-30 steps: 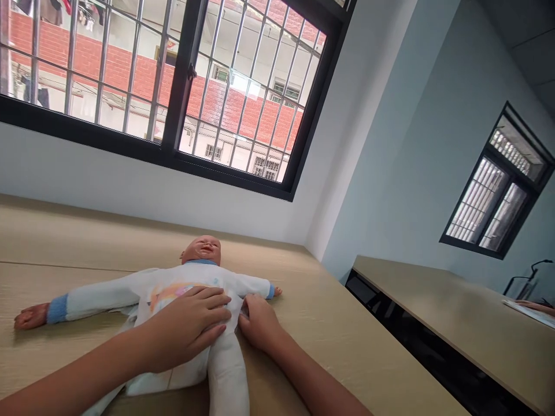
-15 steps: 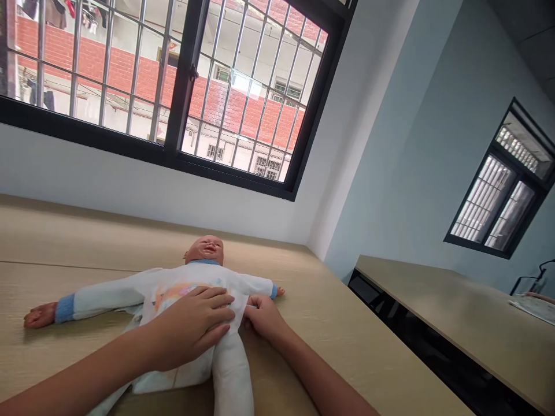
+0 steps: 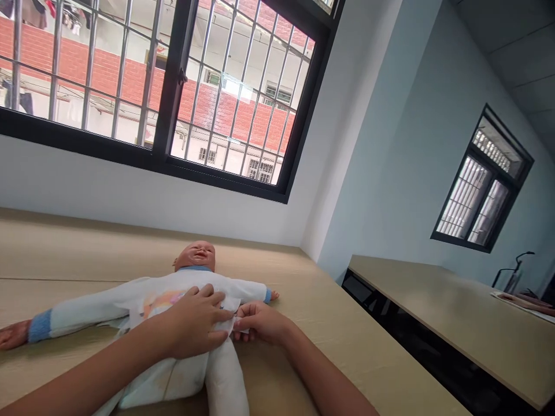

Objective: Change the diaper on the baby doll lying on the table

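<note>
A baby doll (image 3: 169, 289) lies on its back on the wooden table, in a white suit with blue collar and cuffs. Around its middle is a white diaper-like piece (image 3: 136, 306), with a coloured print showing at the front. My left hand (image 3: 199, 323) rests on the doll's belly, fingers spread over the white material and covering part of the print. At the doll's hip on the right side, my right hand (image 3: 255, 323) pinches a small white tab (image 3: 243, 331) of that piece between thumb and fingers. The lower legs run out of view at the bottom.
The table (image 3: 312, 312) runs back to a wall beneath a barred window (image 3: 238, 92). On the right, past a gap, stands a second table (image 3: 425, 300) with a dark open shelf below. A lamp-like black stand (image 3: 515, 266) and some papers (image 3: 520, 300) are at its far end.
My right hand has come round at the doll's hip, and the white tab now shows in its fingers. My left hand stays on the belly. The view has shifted slightly to the right.
</note>
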Demonstrator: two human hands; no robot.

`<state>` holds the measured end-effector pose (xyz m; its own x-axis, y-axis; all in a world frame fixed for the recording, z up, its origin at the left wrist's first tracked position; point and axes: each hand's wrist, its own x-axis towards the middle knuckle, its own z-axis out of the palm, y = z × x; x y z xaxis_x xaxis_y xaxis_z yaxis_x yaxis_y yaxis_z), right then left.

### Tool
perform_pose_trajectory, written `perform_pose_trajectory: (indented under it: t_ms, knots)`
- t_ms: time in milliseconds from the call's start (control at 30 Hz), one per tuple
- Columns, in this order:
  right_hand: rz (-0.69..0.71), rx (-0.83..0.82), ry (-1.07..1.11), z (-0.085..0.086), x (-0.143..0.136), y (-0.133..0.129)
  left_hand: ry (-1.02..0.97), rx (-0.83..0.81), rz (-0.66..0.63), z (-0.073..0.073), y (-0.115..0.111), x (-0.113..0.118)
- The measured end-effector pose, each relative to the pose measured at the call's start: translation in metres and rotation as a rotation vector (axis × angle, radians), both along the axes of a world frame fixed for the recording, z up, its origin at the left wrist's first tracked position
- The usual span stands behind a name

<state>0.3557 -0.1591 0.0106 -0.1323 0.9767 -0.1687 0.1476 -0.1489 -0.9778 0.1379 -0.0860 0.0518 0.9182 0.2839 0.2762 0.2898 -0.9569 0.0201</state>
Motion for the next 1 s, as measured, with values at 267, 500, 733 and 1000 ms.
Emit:
perform_pose_trajectory:
  t_ms: [267,500,733,1000]
  knots:
    - [-0.071,-0.047,0.173,-0.006,0.010,0.005,0.057,-0.096,0.111,0.007,0.005,0.020]
    - [-0.071,-0.009,0.250,-0.011,0.012,0.007,0.051,-0.078,0.219,0.006,0.000,0.027]
    - [-0.125,0.064,0.287,-0.008,-0.007,0.008,-0.025,-0.050,0.255,-0.006,0.000,0.029]
    - [-0.273,0.300,0.215,-0.008,-0.034,0.028,0.042,-0.133,0.361,-0.006,0.002,0.035]
